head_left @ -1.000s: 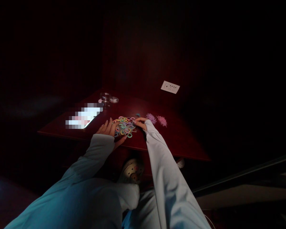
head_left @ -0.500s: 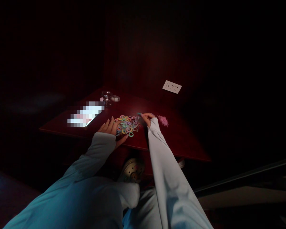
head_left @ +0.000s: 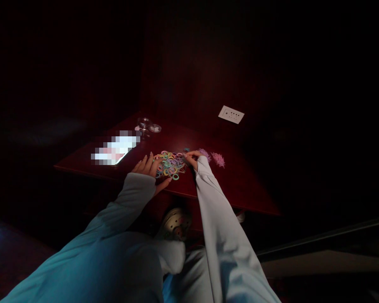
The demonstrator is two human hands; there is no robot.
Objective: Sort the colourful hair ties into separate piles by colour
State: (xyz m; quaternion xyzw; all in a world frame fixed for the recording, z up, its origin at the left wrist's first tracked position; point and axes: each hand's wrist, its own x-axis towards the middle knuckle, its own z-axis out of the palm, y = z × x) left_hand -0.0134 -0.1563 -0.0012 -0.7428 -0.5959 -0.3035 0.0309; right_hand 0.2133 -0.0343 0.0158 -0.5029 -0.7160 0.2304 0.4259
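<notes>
A heap of pastel hair ties (head_left: pixel 170 164), mixed with thinner bands, lies near the front edge of the dark red table (head_left: pixel 240 185). Against the heap's left side rests my left hand (head_left: pixel 148 167), its fingers spread and thumb apart. At the right edge of the heap, my right hand (head_left: pixel 192 158) has thumb and forefinger brought together; whatever is between them is too small to make out. A little teal clump (head_left: pixel 186 150) lies just beyond those fingertips. Behind my right hand sits a purple pile of small bands (head_left: pixel 204 154), and to its right a similar pink pile (head_left: pixel 218 159).
A lit phone (head_left: pixel 116 149), its screen blurred out, lies on the left of the table. Behind it stand a clear container (head_left: pixel 143 124) and a round lid (head_left: pixel 155 128). A white socket plate (head_left: pixel 231 114) is on the back wall. A clog (head_left: pixel 177 221) shows below the table.
My right hand has shifted slightly left and down, from the teal clump to the heap's edge. The purple pile shows more now. My left hand keeps its place at the heap.
</notes>
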